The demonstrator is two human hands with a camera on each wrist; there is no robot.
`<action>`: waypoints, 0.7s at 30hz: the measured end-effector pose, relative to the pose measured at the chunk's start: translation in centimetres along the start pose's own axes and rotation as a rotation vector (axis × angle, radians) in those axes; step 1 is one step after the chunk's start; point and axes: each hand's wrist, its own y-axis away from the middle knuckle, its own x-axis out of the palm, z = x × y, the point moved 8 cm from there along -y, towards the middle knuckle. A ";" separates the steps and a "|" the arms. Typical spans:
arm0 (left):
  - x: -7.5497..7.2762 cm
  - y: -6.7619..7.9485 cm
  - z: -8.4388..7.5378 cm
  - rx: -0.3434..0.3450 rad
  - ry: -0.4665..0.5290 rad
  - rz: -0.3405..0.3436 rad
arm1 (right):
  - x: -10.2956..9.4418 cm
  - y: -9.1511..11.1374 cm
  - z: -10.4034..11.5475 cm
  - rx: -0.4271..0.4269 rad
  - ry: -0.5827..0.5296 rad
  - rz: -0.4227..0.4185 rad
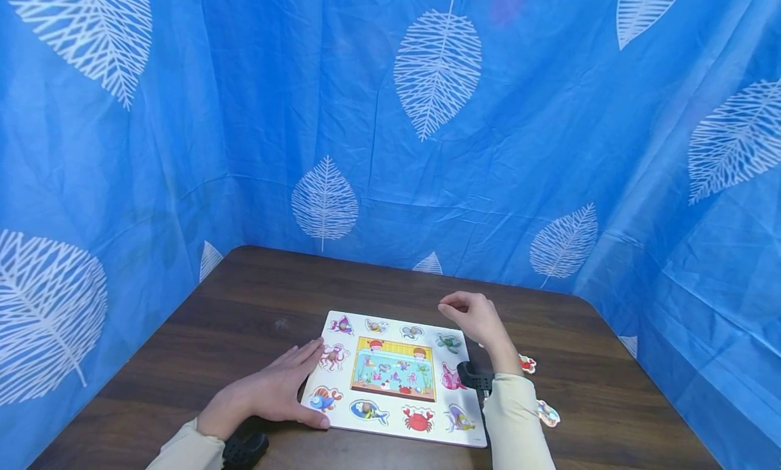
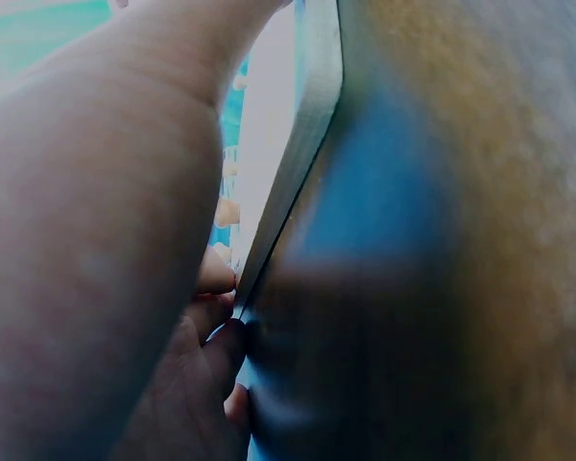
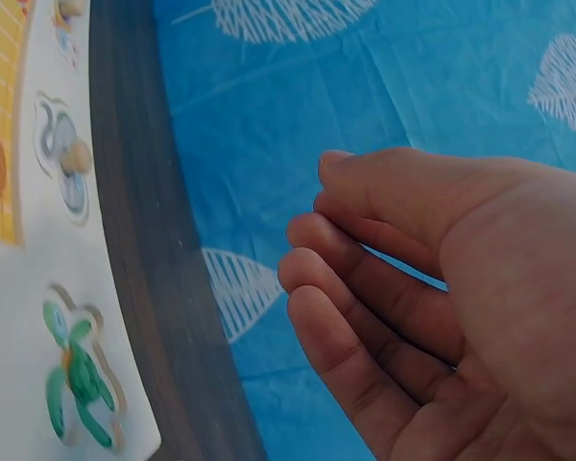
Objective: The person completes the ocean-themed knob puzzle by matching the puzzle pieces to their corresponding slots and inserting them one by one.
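Note:
A white wooden puzzle board [image 1: 342,414] with sea-animal shapes around a printed aquarium picture [image 1: 393,369] lies on the table. At its lower left corner my left hand [image 1: 274,385] touches the board, fingers stretched along the left side and thumb by the near edge. In the left wrist view, fingers [image 2: 211,360] meet the board's side. Past the far right corner my right hand [image 1: 478,317] is raised, loosely curled, thumb beside the index finger and nothing visible between them. Near it are the green turtle shape [image 3: 82,379] and a grey knobbed piece [image 3: 69,171].
Beyond the right forearm, a red puzzle piece [image 1: 527,364] and a pale multicoloured piece [image 1: 548,413] lie on the dark wooden table [image 1: 604,395]. Blue leaf-printed cloth [image 1: 378,117] hangs around the table's back and sides.

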 end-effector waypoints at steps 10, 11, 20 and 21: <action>-0.1 0.2 0.0 0.001 -0.003 -0.001 | -1.3 0.3 -1.5 0.034 0.014 -0.017; -0.1 0.2 0.0 0.001 -0.002 -0.001 | -1.4 0.4 -1.7 0.037 0.015 -0.015; -0.1 0.1 0.0 0.001 0.002 0.002 | -2.6 1.1 -3.1 0.061 0.020 0.000; -0.1 0.1 0.0 0.000 0.003 0.003 | -2.7 1.1 -3.2 0.062 0.019 0.004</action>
